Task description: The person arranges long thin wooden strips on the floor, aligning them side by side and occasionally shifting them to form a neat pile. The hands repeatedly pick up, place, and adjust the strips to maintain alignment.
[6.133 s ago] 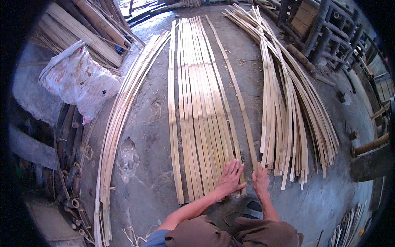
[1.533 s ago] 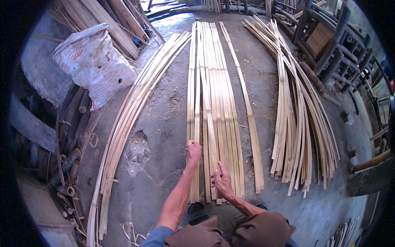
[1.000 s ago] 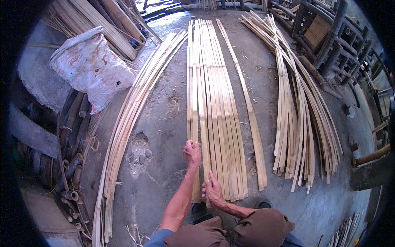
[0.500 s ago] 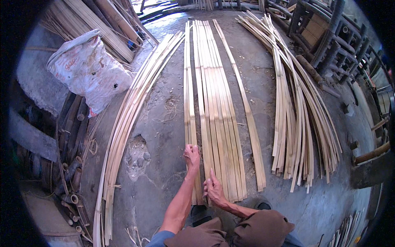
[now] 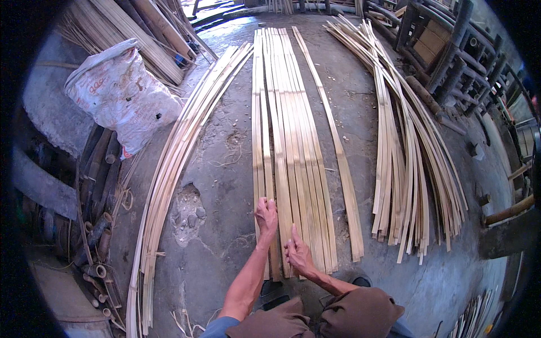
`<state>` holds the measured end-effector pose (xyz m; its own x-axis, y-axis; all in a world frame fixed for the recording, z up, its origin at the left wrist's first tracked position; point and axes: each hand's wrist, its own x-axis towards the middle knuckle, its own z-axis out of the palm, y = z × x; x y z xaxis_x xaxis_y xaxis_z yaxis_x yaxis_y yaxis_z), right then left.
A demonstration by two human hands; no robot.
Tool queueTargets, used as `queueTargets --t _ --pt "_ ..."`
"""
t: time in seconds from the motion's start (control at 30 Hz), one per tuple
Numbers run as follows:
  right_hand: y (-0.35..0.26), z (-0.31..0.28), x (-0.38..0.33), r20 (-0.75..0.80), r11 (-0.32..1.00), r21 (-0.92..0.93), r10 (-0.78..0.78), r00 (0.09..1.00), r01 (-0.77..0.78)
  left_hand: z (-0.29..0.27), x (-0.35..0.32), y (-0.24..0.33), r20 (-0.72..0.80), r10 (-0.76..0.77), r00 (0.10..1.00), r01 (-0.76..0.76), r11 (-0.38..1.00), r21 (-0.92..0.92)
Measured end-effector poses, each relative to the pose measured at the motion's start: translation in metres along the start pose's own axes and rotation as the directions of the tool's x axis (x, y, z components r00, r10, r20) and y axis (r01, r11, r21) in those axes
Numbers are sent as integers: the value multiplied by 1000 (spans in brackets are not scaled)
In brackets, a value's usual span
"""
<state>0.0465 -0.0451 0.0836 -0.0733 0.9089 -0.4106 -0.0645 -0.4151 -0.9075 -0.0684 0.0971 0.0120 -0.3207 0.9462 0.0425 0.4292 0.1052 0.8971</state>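
Observation:
Long pale bamboo strips [image 5: 307, 186] lie side by side in a flat row on the floor in front of me. Along the row's left side, a narrow pair of bamboo strips [image 5: 261, 152] runs with a thin gap beside it. My left hand [image 5: 266, 217] is closed on a bamboo strip of this pair, near its close end. Just right of it and nearer to me, my right hand [image 5: 298, 254] has curled fingers at the row's left edge, thumb pointing away along a strip. Its fingertips are partly hidden, but it appears to grip that strip.
Separate bamboo strips [image 5: 338, 152] lie right of the row. A crossed heap of strips [image 5: 403, 163] spreads farther right; a curved bundle [image 5: 169, 174] lies left. A white sack [image 5: 121, 96] and bamboo poles [image 5: 96, 169] stand at the left. The concrete floor [image 5: 225, 186] has a broken hollow [image 5: 189, 214].
My left hand has shifted slightly right with the strip, narrowing the gap near the row's close end. My right hand has moved a little right and away from me.

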Motion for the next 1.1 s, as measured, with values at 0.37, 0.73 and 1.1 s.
queueTargets --t 0.37,0.73,1.1 --pt "20 14 -12 -20 986 148 76 997 -72 0 -5 -16 60 -34 998 33 999 27" --pt "-3 8 -21 -171 963 -146 -248 953 225 -7 -9 -22 57 -45 997 45 999 6" --pt "35 -41 -7 -215 978 -183 -142 966 103 2 -44 3 243 373 895 -443 797 410"
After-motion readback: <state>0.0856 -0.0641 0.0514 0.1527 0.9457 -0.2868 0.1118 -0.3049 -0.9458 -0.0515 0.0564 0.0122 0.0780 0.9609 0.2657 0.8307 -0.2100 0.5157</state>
